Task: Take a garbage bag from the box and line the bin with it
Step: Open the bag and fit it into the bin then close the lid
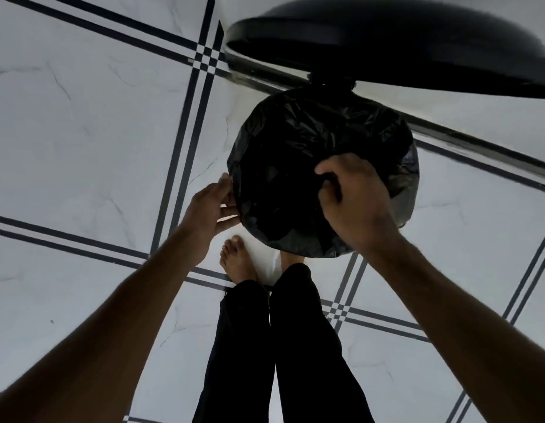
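Both hands (pixel 210 206) (pixel 353 203) pinch black bag (pixel 283 166) over bin | lid (pixel 387 47) raised | white tiled floor (pixel 82 117), dark grid lines

Open floor (pixel 82 132) left of the bin (pixel 323 172). Raised lid (pixel 387 47) blocking reach from behind. Bare foot (pixel 237 261) just beside the bin's near edge, narrowing passage there.
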Tool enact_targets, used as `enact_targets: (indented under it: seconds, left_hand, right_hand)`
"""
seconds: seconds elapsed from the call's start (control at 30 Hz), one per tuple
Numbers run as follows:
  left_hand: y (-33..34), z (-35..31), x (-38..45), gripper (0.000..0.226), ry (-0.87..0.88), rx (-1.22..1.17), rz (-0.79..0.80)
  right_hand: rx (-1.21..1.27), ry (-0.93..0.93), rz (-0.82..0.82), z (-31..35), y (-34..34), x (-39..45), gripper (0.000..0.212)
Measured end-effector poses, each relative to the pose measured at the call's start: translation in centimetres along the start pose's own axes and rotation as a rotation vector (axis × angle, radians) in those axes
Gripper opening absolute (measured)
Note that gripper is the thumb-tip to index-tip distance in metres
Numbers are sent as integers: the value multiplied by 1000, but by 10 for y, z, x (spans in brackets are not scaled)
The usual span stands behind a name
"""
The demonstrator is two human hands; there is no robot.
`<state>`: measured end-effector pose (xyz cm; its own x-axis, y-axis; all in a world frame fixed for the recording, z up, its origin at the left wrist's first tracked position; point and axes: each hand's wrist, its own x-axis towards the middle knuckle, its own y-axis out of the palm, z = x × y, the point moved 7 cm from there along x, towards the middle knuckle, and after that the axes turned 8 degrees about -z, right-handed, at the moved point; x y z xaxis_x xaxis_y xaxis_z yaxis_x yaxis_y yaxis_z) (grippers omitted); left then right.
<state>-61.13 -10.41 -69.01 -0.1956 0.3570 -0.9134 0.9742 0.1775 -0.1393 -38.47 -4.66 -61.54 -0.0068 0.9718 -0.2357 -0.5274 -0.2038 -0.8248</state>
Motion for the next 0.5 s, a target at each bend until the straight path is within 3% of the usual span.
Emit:
enact_targets:
  seconds: [0.17,0.33,0.5]
  left_hand:
    - [3,16,26,22,19,-168,160]
    - [9,28,42,31,39,-298,357]
    - [15,34,55,29,52,-340,383]
  right_hand:
    - [-318,33,387,-49,116,58,57]
    - [-359,230,495,-108,172,76,71]
    - [-332,240,673,-128,210,77,83]
